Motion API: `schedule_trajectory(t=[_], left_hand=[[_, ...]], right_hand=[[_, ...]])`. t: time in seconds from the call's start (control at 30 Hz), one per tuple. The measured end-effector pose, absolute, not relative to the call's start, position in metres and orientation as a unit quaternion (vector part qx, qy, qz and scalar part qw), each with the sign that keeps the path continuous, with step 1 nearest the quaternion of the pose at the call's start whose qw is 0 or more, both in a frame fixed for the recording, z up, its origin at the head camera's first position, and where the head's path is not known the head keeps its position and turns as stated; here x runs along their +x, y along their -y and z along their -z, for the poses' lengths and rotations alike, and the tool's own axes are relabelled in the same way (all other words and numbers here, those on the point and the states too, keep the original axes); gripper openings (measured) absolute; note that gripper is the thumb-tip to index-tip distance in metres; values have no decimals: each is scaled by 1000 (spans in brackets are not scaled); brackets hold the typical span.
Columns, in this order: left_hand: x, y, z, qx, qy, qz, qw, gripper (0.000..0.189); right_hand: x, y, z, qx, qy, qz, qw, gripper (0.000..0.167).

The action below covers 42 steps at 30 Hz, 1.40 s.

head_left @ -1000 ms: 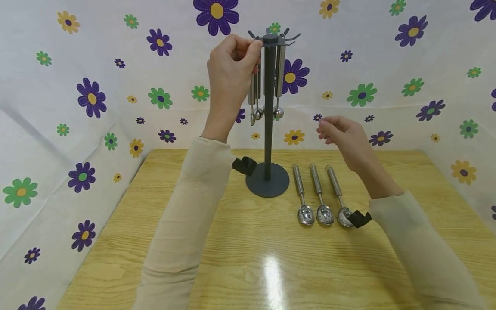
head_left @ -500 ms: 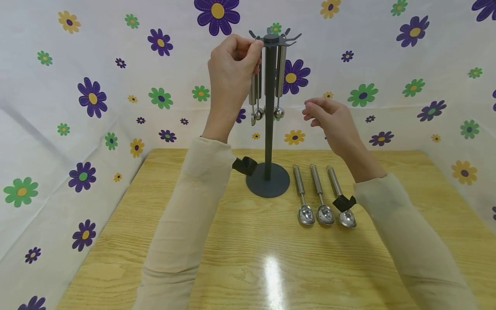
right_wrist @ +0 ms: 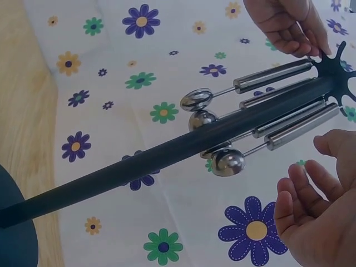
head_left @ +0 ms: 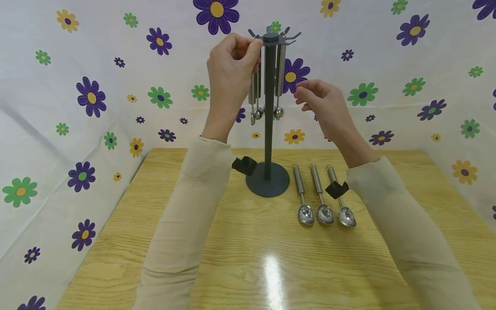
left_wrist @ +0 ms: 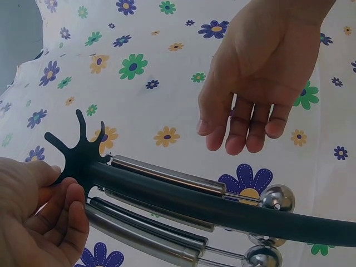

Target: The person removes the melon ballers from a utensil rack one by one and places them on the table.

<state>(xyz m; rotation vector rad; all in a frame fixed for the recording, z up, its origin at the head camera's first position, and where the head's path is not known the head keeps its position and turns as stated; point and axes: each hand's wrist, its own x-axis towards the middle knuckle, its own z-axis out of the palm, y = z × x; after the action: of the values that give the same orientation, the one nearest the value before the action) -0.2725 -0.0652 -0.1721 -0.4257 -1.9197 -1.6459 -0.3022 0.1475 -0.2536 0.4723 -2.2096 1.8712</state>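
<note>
Had the dark stand [head_left: 268, 129] bolt upright on the bench [head_left: 248, 241], long axis vertical, disc base down, hooked crown up. Saw hanging utensils [head_left: 280, 73] run parallel to the stand's pole, handles up, rounded ends down. Kept the left grip [head_left: 234, 58] pinched tight at the stand's left, on the crown's edge; could not tell about any ring beneath the fingers. And then, watched the right grip [head_left: 323, 103] climb, up and inward, to the stand's right, near the handles but clear of them! Brought nothing along: fingers loosely bent, thumb apart. Meant, by the look of it, both hands close to the crown, with hanging work only partly done. Found three scoops [head_left: 324, 214] lying right of the stand's base, handles pointing away from the person, bowls nearer.
</note>
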Motion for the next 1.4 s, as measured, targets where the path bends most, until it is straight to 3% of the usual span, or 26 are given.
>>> schedule_trajectory(t=[0.27, 0.6, 1.23, 1.4], left_hand=[[-266, 65, 173, -143, 733, 584, 319, 20], [-267, 65, 171, -128, 755, 530, 364, 21], [-268, 64, 168, -115, 768, 518, 360, 25], [-269, 65, 169, -118, 765, 520, 361, 24]], right_hand=[[-309, -133, 246, 164, 702, -684, 112, 20], [-313, -121, 238, 153, 695, -694, 112, 30], [-314, -114, 232, 168, 679, -706, 108, 20], [-313, -113, 231, 170, 683, -703, 104, 26]])
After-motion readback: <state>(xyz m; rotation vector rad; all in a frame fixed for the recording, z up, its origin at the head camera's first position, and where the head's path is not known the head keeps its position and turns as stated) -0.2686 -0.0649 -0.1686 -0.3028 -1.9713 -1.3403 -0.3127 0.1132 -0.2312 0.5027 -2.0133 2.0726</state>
